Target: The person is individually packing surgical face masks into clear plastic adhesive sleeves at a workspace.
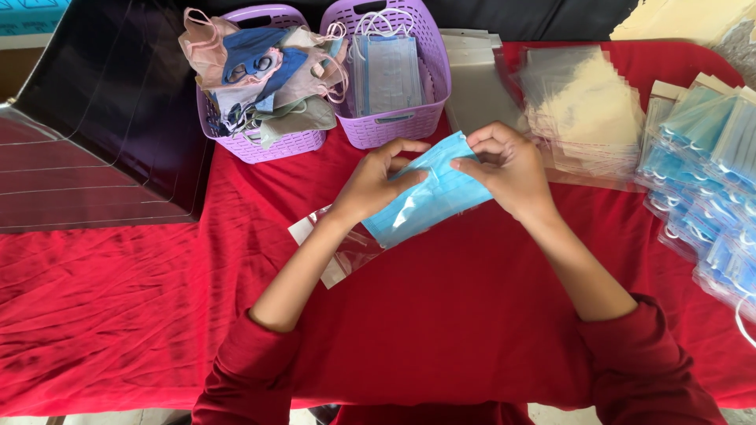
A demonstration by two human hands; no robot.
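One blue pleated face mask [429,193] is held between two hands above a red tablecloth [472,315]; the left hand [374,185] has its fingers curled shut on the mask's left half, thumb and forefinger pinching the upper edge; the right hand [508,169] is likewise closed, fingertips pinching the mask's upper right corner; the mask slopes down from the right hand toward the left wrist. Under the left wrist lies one clear plastic sleeve [335,248], flat on the cloth and partly hidden by the forearm.

Beyond the left hand stand two purple baskets side by side, touching; the left basket [276,145] is heaped with loose masks of mixed colours, pink, blue and grey, too tangled to count; the right basket [409,118], just beyond the fingertips of both hands, holds one neat stack of pale blue masks on edge, their white loops on top.

Beyond and to the right of the right hand lies a spread pile of clear empty sleeves [583,110], number not countable; further right, well apart from the hand, a heap of bagged blue masks [709,173] runs along the cloth's edge. Far left of the left hand sits one dark sheet [102,102] under clear plastic.
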